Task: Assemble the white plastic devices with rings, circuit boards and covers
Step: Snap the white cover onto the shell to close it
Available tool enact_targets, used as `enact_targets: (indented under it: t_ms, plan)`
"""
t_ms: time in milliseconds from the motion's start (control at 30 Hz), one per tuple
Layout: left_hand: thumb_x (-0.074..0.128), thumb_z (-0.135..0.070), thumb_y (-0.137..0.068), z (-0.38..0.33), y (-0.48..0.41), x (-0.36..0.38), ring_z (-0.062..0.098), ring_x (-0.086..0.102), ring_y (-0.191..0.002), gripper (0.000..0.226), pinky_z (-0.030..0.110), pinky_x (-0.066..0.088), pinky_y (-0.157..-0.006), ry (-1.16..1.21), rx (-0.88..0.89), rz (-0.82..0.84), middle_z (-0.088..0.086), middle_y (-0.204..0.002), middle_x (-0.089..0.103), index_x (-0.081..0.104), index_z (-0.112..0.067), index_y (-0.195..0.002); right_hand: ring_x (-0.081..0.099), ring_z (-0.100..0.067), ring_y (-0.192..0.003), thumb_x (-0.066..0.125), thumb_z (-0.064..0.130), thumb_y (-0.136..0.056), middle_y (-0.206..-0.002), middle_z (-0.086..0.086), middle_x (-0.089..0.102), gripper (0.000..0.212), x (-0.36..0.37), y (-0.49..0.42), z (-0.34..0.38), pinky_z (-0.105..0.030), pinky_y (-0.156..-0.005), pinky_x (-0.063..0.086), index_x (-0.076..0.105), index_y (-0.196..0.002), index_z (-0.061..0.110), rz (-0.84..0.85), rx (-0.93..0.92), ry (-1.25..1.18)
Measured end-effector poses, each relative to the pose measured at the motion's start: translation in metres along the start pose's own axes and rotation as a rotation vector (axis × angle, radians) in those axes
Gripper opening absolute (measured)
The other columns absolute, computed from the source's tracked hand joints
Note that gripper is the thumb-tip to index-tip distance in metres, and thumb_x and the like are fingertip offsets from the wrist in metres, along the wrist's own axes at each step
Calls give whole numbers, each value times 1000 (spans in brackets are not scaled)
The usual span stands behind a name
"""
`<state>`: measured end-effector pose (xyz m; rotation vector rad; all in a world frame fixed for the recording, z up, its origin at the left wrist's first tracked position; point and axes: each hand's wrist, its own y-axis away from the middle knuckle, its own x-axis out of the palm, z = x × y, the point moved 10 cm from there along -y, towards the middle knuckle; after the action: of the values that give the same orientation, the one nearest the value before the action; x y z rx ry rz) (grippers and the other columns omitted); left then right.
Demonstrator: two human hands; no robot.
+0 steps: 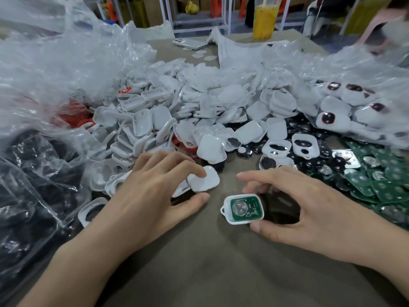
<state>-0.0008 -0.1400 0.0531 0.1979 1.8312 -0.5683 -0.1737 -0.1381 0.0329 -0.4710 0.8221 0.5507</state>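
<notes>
Right hand (309, 202) pinches the shell (243, 209) with its board (243, 206) seated, low over the surface (210, 262). Left hand (152, 191) pinches a cover (204, 179) off the pile. Cover could go on crooked, or shift the board if it's pressed unevenly.

Open-side-up white shell (228, 219), green circuit board (252, 204) inside, white cover (205, 180) nearby
</notes>
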Motion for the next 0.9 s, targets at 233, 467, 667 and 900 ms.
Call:
enact_targets:
  t_ms: [233, 467, 667, 900]
  plan:
    - [62, -45, -92, -7, 2, -19, 3, 60, -113, 22, 20, 41, -98, 202, 2, -220, -22, -114, 67, 67, -34, -110, 56, -2, -116, 62, 68, -82, -126, 30, 57, 60, -7, -1, -6, -15, -95, 41, 41, -137, 58, -70, 36, -86]
    - [70, -35, -88, -11, -2, 26, 23, 68, -86, 29, 31, 54, -75, 1531, -315, 50, 17, -103, 73, 74, -13, -107, 68, -13, -91, 65, 52, -86, -109, 16, 70, 32, -34, -3, -3, -25, -79, 52, 65, -118, 47, -312, 27, -292]
    - [70, -29, -89, -31, -6, 42, 21, 69, -75, 45, 26, 57, -65, 1831, -399, 275, 22, -101, 70, 66, 5, -119, 65, -14, -73, 65, 51, -87, -88, 4, 72, 17, -36, -2, 1, -22, -66, 52, 74, -96, 40, -338, 48, -443]
    - [91, -32, -70, -24, -14, 46, 25, 71, -76, 63, 29, 60, -70, 1834, -456, 257, 25, -101, 69, 67, 6, -115, 61, -22, -65, 65, 54, -84, -76, 6, 71, 20, -34, -8, -6, -39, -60, 51, 76, -87, 37, -344, 132, -549]
